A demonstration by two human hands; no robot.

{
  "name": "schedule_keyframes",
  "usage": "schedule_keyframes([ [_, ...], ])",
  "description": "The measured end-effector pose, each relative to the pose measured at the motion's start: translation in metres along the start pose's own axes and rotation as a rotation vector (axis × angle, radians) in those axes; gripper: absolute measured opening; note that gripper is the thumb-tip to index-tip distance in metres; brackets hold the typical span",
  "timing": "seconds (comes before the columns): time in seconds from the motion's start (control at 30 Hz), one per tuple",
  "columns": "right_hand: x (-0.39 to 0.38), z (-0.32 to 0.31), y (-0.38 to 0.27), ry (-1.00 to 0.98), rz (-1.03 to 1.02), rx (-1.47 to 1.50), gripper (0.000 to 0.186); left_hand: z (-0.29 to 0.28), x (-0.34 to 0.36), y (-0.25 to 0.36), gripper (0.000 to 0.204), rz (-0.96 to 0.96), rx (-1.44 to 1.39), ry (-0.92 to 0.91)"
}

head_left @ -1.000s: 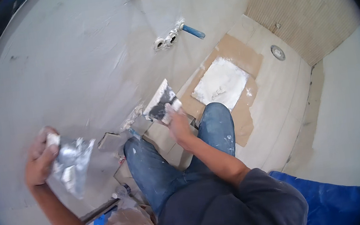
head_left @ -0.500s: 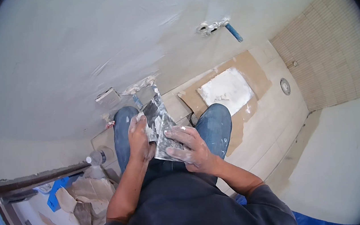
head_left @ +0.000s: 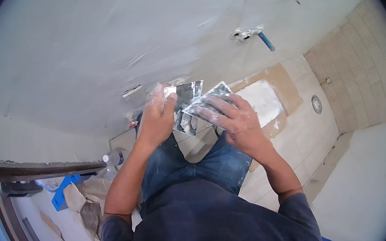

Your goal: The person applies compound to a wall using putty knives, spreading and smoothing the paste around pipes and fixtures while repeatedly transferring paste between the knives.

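My left hand (head_left: 156, 117) grips a thin metal putty spreader (head_left: 185, 95), its thumb on the face and its face smeared white. A second metal spreader (head_left: 216, 93) is in my right hand (head_left: 241, 123), fingers spread flat over its face. The two plates meet edge to edge in front of the wall, between and above my knees. A lump of white putty (head_left: 187, 122) clings low on the left plate. Both hands are dusted with white. Right of my right hand, a white putty-covered board (head_left: 264, 102) lies on cardboard (head_left: 289, 90) on the floor.
From the wall (head_left: 97, 45) stick out a blue pipe stub (head_left: 266, 42) and two metal fittings. A wall box (head_left: 134, 92) sits left of the plates. Near my left elbow are a plastic bottle (head_left: 112, 158) and crumpled brown paper (head_left: 89, 196). A round drain (head_left: 316, 104) is at right.
Both hands have risen and moved forward toward the wall with the spreaders. The right spreader has swung from steep to slanted across the left one. My knees have lowered and the view has shifted.
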State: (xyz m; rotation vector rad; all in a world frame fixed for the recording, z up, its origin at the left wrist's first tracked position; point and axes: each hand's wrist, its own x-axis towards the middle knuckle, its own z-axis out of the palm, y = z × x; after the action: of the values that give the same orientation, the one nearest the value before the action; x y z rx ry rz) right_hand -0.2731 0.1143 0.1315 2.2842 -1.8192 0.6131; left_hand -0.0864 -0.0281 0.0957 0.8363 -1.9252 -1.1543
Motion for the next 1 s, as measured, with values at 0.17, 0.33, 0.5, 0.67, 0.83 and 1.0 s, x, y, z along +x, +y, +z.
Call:
schedule_keyframes([
  [0.17, 0.001, 0.010, -0.006, 0.135, 0.031, -0.106, 0.061, 0.015, 0.030, 0.036, 0.046, -0.020, 0.188, 0.060],
  [0.33, -0.037, 0.042, 0.013, 0.169, 0.101, 0.085, 0.056, 0.014, 0.059, 0.041, 0.044, 0.140, 0.601, 0.467],
  [0.5, -0.073, 0.109, 0.063, 0.489, 0.477, 1.133, 0.035, -0.093, 0.094, 0.063, 0.033, 1.085, 1.233, 0.547],
  [0.67, -0.093, 0.175, 0.128, 0.854, 0.781, 1.974, 0.030, -0.178, 0.129, 0.067, 0.029, 0.932, 0.766, 0.363],
  [0.83, -0.090, 0.247, 0.196, 1.214, 1.177, 1.911, 0.027, -0.226, 0.160, 0.069, 0.031, 0.819, 0.900, 0.186],
  [1.0, -0.091, 0.334, 0.267, 1.535, 1.679, 1.699, 0.032, -0.225, 0.173, 0.041, 0.041, 1.105, 0.793, 0.175],
])
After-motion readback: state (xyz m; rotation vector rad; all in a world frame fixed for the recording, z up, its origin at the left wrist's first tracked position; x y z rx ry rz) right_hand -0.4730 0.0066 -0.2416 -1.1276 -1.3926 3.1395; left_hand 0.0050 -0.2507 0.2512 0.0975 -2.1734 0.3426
